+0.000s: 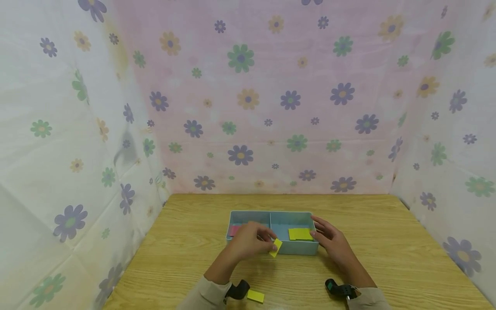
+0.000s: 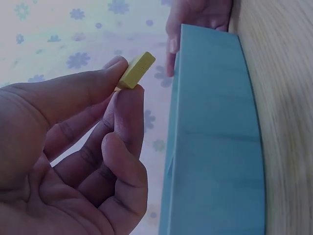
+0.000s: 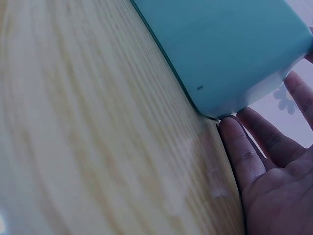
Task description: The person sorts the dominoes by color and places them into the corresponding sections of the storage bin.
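My left hand pinches a small flat yellow block between thumb and fingertip, just in front of the blue two-compartment box. In the head view my right hand is at the box's right end. Its fingers look fairly straight and touch the end wall near the table. Several yellow blocks lie side by side in the right compartment. A pink block or blocks show in the left compartment, partly hidden behind my left hand.
Another yellow block lies on the wooden table near the front, beside my left wrist's black strap device. A similar device is on the right wrist. Flower-patterned cloth encloses the table's back and sides.
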`<control>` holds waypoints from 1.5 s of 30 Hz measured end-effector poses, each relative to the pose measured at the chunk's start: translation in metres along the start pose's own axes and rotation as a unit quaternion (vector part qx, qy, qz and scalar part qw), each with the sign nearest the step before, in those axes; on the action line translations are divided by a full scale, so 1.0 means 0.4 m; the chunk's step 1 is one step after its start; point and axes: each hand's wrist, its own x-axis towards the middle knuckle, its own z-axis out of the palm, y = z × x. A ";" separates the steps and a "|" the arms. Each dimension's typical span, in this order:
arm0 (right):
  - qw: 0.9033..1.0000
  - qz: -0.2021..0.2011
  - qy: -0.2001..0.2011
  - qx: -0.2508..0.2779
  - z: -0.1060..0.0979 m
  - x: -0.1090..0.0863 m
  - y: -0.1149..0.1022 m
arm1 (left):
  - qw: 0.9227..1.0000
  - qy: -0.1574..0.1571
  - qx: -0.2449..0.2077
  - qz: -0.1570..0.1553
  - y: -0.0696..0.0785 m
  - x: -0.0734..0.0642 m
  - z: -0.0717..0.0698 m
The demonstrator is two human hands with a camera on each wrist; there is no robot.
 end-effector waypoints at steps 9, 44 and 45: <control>1.000 -0.001 0.003 0.001 0.001 0.000 -0.005 | 0.999 0.012 -0.031 0.000 0.027 0.015 -0.010; 1.000 0.004 0.005 -0.008 0.001 0.000 0.000 | 0.992 0.019 -0.105 -0.060 0.056 0.104 -0.061; 1.000 0.004 0.006 -0.008 0.001 0.001 0.000 | 0.992 0.018 -0.110 -0.063 0.055 0.108 -0.061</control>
